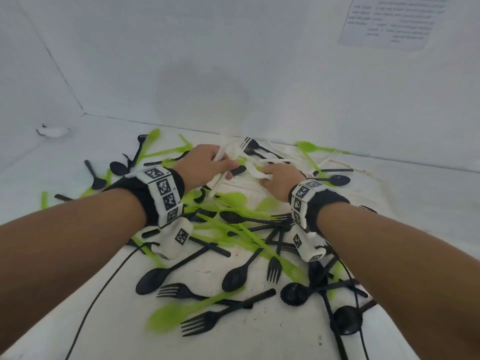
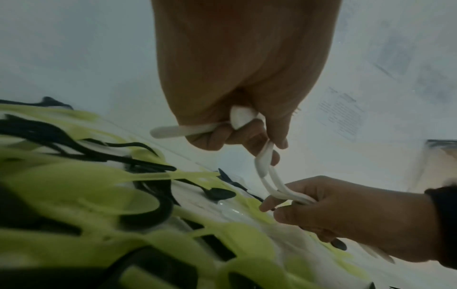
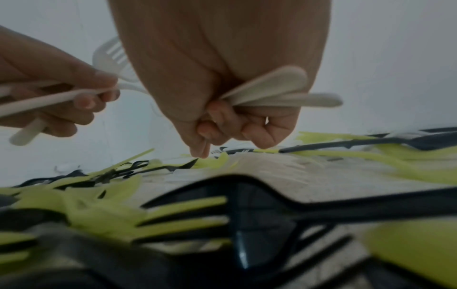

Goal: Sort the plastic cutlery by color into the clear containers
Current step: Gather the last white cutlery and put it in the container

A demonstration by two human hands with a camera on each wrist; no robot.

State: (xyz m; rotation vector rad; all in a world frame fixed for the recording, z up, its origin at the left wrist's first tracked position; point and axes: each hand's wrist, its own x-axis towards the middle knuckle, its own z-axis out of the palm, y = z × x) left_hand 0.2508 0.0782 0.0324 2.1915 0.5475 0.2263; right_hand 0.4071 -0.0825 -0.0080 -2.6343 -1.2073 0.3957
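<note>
Head view: black cutlery [image 1: 237, 278] and green cutlery [image 1: 181, 311], too tangled to count, sprawl across the white table [image 1: 259, 341] from lower left to right. At frame centre, the left hand [image 1: 205, 161] curls around at least two white pieces [image 1: 219, 162]. Just right, the right hand [image 1: 279, 175] clutches two white handles [image 3: 284, 91]. A printed sheet [image 1: 392, 19] hangs upper right.

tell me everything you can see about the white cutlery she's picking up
The white cutlery is matte, opaque white plastic: slim handles with rounded ends, plus at least one fork whose tines show in the right wrist view. It is split into two small bundles. The left hand grips one, handles jutting from the fist; the right hand clutches another. Both bundles are lifted just above the black and green pile. The exact count cannot be told.
</note>
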